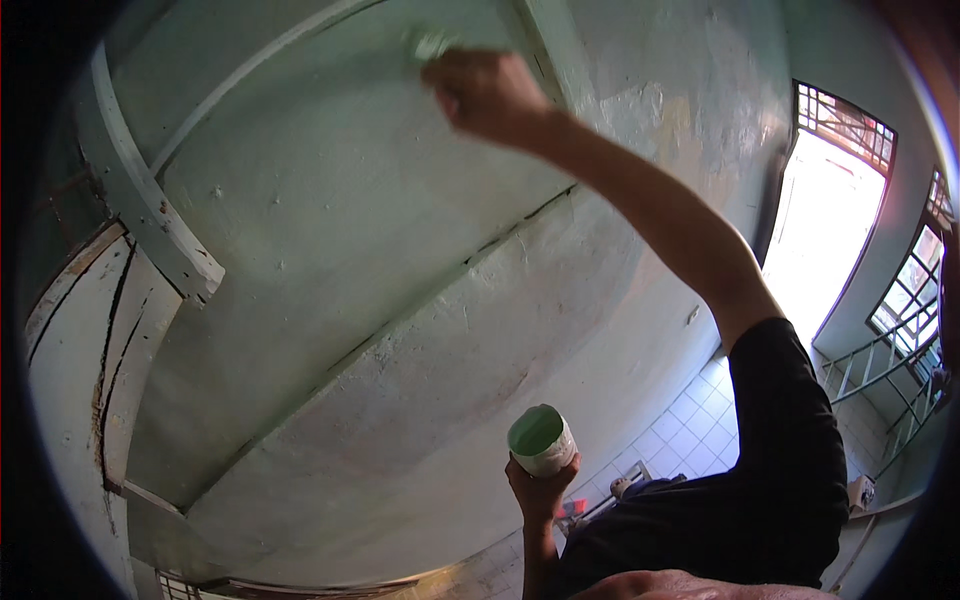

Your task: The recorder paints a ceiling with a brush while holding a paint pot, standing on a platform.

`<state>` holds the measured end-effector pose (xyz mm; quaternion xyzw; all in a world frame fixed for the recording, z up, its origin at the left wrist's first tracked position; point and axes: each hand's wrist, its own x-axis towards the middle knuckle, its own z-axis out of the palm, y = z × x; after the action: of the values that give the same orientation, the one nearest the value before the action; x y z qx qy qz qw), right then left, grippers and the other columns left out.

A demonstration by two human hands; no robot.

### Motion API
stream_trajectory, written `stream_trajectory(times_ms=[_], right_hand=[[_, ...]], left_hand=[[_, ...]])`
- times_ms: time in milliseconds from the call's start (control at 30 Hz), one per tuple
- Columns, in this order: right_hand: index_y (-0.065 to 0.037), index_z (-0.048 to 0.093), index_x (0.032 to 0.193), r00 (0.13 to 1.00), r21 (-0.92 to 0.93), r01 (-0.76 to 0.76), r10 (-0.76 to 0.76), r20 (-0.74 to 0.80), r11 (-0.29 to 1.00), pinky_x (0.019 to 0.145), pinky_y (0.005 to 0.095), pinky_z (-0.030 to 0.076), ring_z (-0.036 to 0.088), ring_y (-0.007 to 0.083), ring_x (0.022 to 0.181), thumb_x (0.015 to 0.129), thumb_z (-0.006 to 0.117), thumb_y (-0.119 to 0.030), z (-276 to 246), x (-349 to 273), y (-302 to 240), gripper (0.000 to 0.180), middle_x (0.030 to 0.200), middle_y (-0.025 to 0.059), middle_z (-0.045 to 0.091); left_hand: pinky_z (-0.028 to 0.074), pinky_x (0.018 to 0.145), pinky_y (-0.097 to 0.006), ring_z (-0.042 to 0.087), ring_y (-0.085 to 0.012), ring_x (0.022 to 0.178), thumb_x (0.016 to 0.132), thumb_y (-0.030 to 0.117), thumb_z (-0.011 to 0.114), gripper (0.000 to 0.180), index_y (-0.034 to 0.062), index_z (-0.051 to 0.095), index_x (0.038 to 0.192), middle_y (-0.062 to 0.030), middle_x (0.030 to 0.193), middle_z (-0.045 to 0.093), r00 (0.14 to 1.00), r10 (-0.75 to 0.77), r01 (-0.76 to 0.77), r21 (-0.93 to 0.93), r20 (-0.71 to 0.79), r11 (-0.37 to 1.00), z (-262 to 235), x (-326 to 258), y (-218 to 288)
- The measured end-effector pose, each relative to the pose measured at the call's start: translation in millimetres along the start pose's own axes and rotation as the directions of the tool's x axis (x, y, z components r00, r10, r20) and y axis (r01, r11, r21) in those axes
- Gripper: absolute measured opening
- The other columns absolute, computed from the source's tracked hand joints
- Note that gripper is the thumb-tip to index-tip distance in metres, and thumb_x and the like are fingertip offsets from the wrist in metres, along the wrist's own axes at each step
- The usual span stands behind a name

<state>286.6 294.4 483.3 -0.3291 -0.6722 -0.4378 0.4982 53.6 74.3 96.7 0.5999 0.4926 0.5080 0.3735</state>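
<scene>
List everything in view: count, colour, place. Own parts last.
Container: 1, white outside, green inside, lower centre, held
Blurred tool: 1, pale green, top centre, held
Painted surface: 1, grey-green, across the middle
Strips: at least 3, pale, upper left and top
Cracked boards: several, off-white, left
Doorway: 1, bright white, right
Window: 1, dark-framed, far right
Ladder-like frame: count unclear, pale green, right
Tiled floor: 1, whitish, lower right
Small item: 1, red, lower centre, unclear
Shirt: 1, black, lower right
Left grip: 1, bare, around container
Right grip: 1, bare, on tool
</scene>
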Motion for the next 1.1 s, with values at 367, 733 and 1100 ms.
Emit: stream_trajectory(times_ms=[367,733,1100], right_hand=[[0.000,0.076,0.095,0.765,0.620,-0.600,0.589,0.259,0.506,0.074,0.0310,0.061,0.072,0.0165,0.081,0.086,0.079,-0.005,-28,-16,88,0.010,0.092,0.0081,0.075],[-0.005,0.070,0.087,0.997,0.243,-0.079,0.074,0.028,0.967,0.070,0.0321,0.059,0.072,0.0306,0.082,0.083,0.066,0.001,-5,-39,22,0.008,0.094,0.0102,0.073],[-0.010,0.075,0.095,0.929,0.278,-0.216,0.285,-0.235,0.936,0.073,0.0329,0.061,0.074,0.0226,0.087,0.087,0.067,0.000,-17,-31,54,0.015,0.101,0.0074,0.076]], left_hand=[[0.060,0.085,-0.038,0.075,-0.0249,0.092,0.063,0.020,0.095,0.064,-0.0019,0.066,0.116,-0.0142,0.104,0.075,0.999,0.040,-0.040,-0.007,-0.028,0.999,0,-6,7],[0.060,0.088,-0.039,0.073,-0.0240,0.098,0.063,0.024,0.096,0.073,-0.0004,0.063,0.123,-0.0128,0.112,0.073,0.999,-0.037,0.036,0.059,0.014,0.998,-6,-9,7],[0.060,0.082,-0.037,0.075,-0.0229,0.088,0.065,0.022,0.095,0.059,-0.0013,0.067,0.110,-0.0136,0.099,0.076,0.998,0.046,-0.045,-0.022,0.031,0.999,3,-4,-1]])
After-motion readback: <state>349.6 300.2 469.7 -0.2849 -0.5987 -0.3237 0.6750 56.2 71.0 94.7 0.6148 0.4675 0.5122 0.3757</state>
